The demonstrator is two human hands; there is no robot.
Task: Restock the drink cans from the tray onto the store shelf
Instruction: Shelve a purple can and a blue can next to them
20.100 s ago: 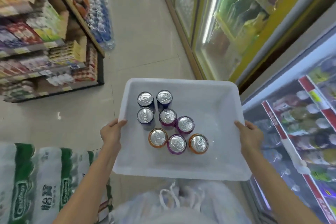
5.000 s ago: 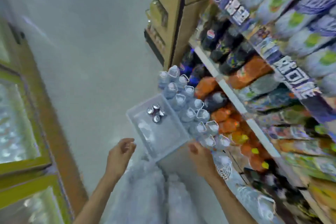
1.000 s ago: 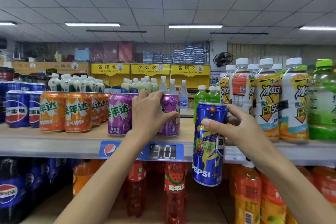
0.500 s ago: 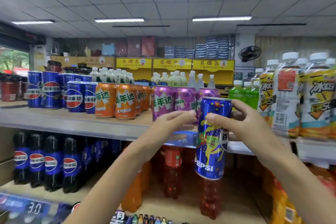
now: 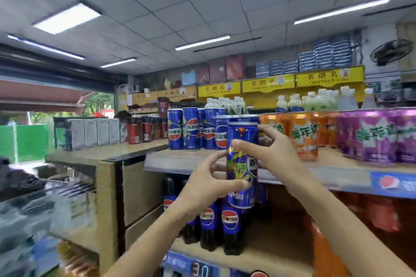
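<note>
A tall blue Pepsi can (image 5: 242, 141) stands upright in the air in front of the top shelf's (image 5: 184, 159) front edge, level with the blue cans (image 5: 191, 130) standing there. My right hand (image 5: 270, 153) grips its upper half from the right. My left hand (image 5: 209, 184) closes its thumb and fingers on the lower half from the left. To the right on the same shelf stand orange cans (image 5: 301, 135), then purple cans (image 5: 373, 135). The tray is out of view.
Dark Pepsi bottles (image 5: 229, 220) fill the shelf below. A wooden counter (image 5: 105, 159) with boxes and red cans (image 5: 135, 129) adjoins the shelf on the left. White and green bottles (image 5: 227, 104) stand behind the cans.
The view has swung left along the shelf. The blue can has moved from in front of the purple cans to in front of the blue ones, and my left hand has closed on its lower half.
</note>
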